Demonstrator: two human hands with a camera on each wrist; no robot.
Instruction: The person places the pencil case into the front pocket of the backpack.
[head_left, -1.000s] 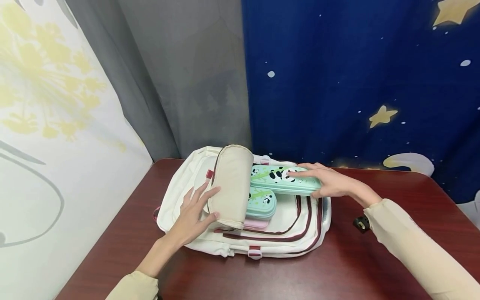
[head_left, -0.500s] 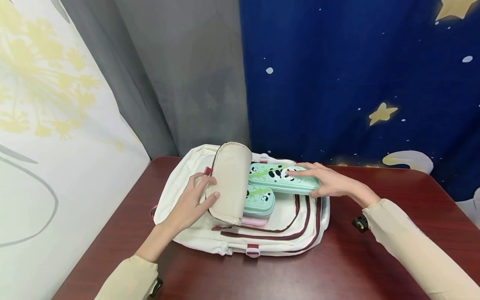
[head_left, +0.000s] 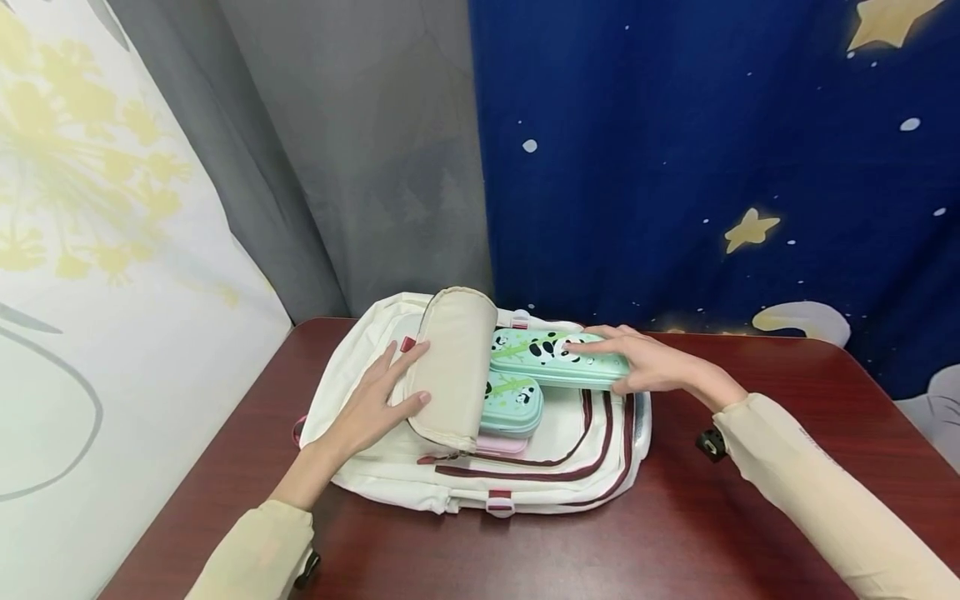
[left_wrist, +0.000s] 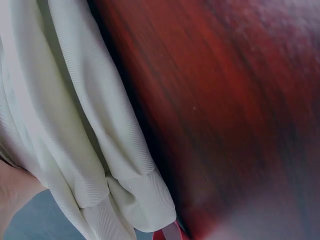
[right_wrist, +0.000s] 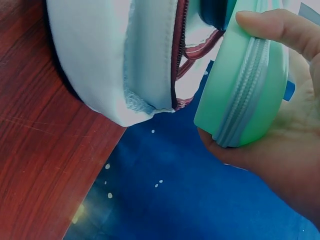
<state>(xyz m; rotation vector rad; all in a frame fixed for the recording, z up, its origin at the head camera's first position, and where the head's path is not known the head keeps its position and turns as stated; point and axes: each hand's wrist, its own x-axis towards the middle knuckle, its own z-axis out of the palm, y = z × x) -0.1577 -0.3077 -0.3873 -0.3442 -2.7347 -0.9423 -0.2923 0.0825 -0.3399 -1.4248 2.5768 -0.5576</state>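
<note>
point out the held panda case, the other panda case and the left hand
Held panda case (head_left: 549, 355): head view, its patterned lid.
Other panda case (head_left: 516, 400): head view, its lid.
Left hand (head_left: 365, 415): head view, hand's back.

Mint-green case (head_left: 553, 365) in the right hand (head_left: 651, 360), printed with black-and-white pandas and light-green bamboo; between it and the left hand (head_left: 377, 406), a smaller mint-green case (head_left: 513, 408) repeats the motif above a pink object (head_left: 501, 445). At the left hand, a plain cream flap (head_left: 453, 367) and red tab (head_left: 407, 343); beneath both hands, a white backpack (head_left: 558, 425) with maroon bands, on a reddish-brown, dark-streaked counter (head_left: 585, 558). Beyond the hands, a grey curtain (head_left: 390, 150) adjoins a deep-blue curtain (head_left: 637, 167) with yellow stars and white dots.
</note>
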